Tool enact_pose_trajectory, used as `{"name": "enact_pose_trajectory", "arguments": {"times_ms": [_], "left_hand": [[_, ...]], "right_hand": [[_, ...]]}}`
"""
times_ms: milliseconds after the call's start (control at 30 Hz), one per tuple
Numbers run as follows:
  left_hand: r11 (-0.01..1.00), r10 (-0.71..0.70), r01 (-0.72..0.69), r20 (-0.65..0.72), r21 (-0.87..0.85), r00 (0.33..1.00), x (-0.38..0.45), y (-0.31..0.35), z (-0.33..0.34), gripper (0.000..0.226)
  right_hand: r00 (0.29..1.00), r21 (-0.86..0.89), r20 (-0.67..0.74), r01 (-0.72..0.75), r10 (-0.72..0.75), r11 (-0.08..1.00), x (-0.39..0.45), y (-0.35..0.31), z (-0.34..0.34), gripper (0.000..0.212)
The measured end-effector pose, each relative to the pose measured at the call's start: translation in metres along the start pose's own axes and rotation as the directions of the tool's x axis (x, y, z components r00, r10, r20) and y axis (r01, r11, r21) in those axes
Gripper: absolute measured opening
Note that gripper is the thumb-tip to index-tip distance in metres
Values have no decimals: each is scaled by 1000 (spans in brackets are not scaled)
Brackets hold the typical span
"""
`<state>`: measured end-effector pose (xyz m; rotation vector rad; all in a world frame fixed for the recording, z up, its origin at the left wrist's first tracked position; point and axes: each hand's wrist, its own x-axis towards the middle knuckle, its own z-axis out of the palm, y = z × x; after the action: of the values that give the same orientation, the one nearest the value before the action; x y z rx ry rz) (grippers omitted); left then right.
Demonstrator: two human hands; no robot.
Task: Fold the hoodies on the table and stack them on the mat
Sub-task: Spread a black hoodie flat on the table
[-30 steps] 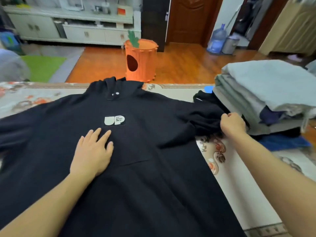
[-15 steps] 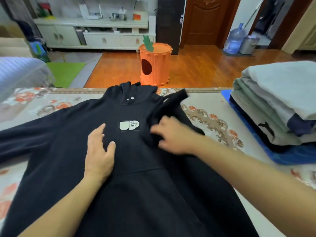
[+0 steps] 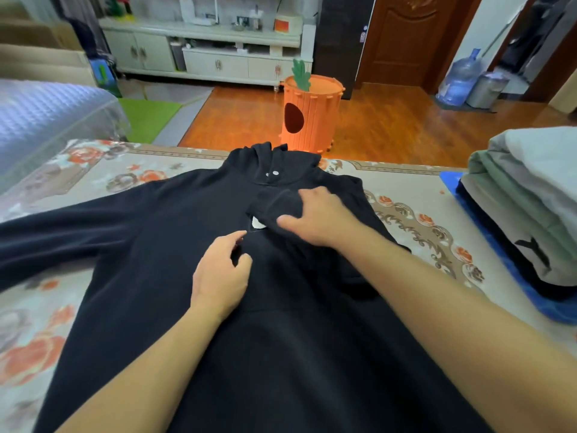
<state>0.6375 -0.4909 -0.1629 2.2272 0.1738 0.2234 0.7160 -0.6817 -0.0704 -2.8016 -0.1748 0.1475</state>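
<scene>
Soft black hoodie (image 3: 150, 276): right hand (image 3: 315, 220) fingers pinch sleeve cuff; left hand (image 3: 220, 273) loosely curled, resting.

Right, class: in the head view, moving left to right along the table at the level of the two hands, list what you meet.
Outstretched sleeve of the black hoodie → left hand → right hand → floral tablecloth → blue mat → stack of folded hoodies.
</scene>
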Motion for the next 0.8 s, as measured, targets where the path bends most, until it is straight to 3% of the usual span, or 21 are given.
{"name": "enact_pose_trajectory", "arguments": {"times_ms": [100,200,267,300,400,467,533,600,667,733,800], "left_hand": [[995,47,-47,12,90,999,2,-2,1,48],[982,90,-93,28,162,996,1,-5,2,48],[943,201,-209,55,260,978,-1,-4,3,53],[902,282,-294,86,316,956,-3,-2,6,57],[750,459,-516,236,414,856,-11,0,13,59],[693,430,-534,316,484,845,-11,0,15,60],[643,347,-493,352,586,870,-11,9,19,61],[618,193,-400,363,676,912,-10,37,28,54],[633,63,-320,364,705,929,-12,71,42,48],[704,49,-305,384,642,922,-19,99,55,54],[712,141,-397,437,579,888,-30,117,75,59]], "right_hand": [[995,-130,84,-46,57,990,16,-26,58,92],[986,-127,-91,-152,141,980,19,-22,77,66],[975,75,-113,-183,191,980,24,-16,59,35],[968,232,-89,-207,233,950,28,-10,46,30],[922,697,-112,-193,371,691,31,18,-18,41],[883,796,-240,-58,402,602,29,63,-78,48],[796,821,-397,85,457,565,24,134,-143,51],[641,820,-517,180,568,544,-13,191,-213,45],[491,821,-546,153,678,550,-62,249,-260,34],[392,887,-435,29,811,462,-109,305,-277,37],[387,959,-210,-98,898,266,-146,355,-269,25]]}}
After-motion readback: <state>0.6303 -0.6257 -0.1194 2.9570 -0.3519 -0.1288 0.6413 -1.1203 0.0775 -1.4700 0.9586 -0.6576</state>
